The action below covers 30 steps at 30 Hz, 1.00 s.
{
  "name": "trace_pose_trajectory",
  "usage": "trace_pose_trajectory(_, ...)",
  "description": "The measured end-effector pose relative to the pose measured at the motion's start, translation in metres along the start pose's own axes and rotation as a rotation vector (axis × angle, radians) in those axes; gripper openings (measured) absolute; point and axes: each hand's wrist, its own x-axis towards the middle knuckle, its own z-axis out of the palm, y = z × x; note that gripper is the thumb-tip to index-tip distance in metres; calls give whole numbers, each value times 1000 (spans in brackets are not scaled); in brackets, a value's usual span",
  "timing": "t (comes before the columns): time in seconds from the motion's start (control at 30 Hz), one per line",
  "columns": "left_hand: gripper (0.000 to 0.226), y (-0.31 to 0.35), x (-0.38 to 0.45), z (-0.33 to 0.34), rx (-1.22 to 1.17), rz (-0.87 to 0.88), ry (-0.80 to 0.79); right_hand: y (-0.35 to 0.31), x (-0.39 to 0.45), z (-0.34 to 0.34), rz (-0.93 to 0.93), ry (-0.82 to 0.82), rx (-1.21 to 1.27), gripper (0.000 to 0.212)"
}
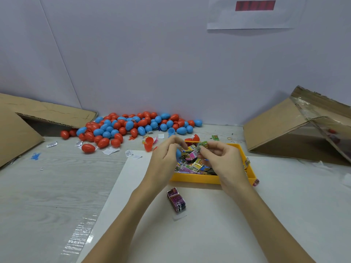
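A yellow tray (pixel 197 178) full of small colourful packets (pixel 193 164) sits on a white sheet in front of me. Both hands hover over it. My left hand (pixel 165 158) has its fingers curled round a blue egg half (pixel 178 153), mostly hidden behind the fingers. My right hand (pixel 224 160) pinches a small green packet (pixel 202 145) between thumb and fingertips, close to the left hand. A purple packet (pixel 176 200) lies on the sheet just in front of the tray.
A heap of red and blue plastic eggs (pixel 129 126) lies against the back wall. A red egg half (pixel 148 144) stands left of the tray. Tilted cardboard boxes stand at far left (pixel 20 133) and far right (pixel 296 130). Paper slips (pixel 111 150) litter the table.
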Motion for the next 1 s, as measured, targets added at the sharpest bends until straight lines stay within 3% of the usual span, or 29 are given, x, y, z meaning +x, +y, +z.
trace_pose_trajectory(0.17, 22, -3, -5, 10, 139, 94, 45, -8, -6, 4, 167, -152, 311, 34)
trace_pose_trajectory(0.27, 12, 0, -4, 10, 21, 97, 93, -10, -8, 4, 171, -175, 353, 40)
trace_pose_trajectory(0.4, 9, 0, -1, 7, 33, 112, 114, -12, -9, 4, 184, -202, 369, 40)
trace_pose_trajectory(0.53, 7, -3, -2, 1, 266, 297, 115, -14, -10, 2, 56, -218, 142, 33)
trace_pose_trajectory(0.63, 10, -5, -1, -6, 593, 491, 75, -14, -9, -2, -213, -195, -274, 29)
trace_pose_trajectory(0.7, 11, -7, 0, -8, 677, 523, 47, -13, -10, -3, -326, -207, -493, 24)
trace_pose_trajectory(0.87, 10, -6, -2, -5, 542, 455, 18, -6, -8, -2, -382, -136, -613, 8)
trace_pose_trajectory(1.0, 18, 1, 0, -4, 19, 31, -106, -3, -2, -8, -225, -40, -347, 18)
